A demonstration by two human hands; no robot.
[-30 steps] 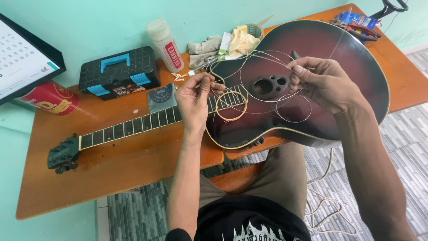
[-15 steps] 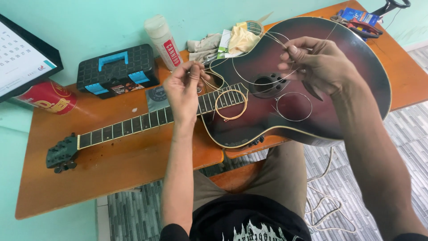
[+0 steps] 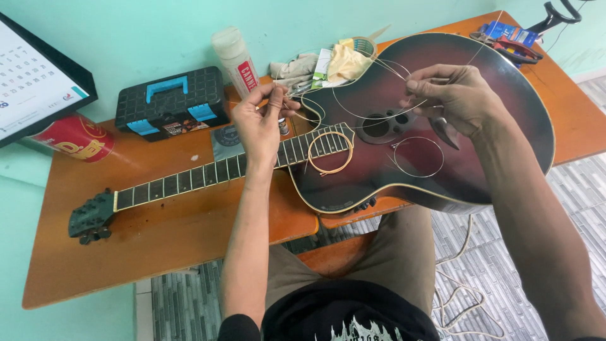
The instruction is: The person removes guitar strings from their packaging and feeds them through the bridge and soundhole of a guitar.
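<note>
While both hands were pinched shut on it, the guitar string (image 3: 372, 117) stretched between the left hand (image 3: 260, 123) and right hand (image 3: 449, 96) above the guitar (image 3: 492, 164).

Setting: small home repair corner, probably a hobbyist's guitar bench rather than a shop. Evidence: wooden table (image 3: 158, 233) against a plain teal wall (image 3: 126, 25), grey tiled floor (image 3: 189, 303), black toolbox (image 3: 170, 101) with blue latches, white bottle (image 3: 235, 57), rags (image 3: 297, 66), pliers (image 3: 511, 47), red can (image 3: 76, 137), calendar (image 3: 31, 76). A guitar (image 3: 379, 145) lies flat across the table, loose strings (image 3: 328, 151) coiled on it.
</note>
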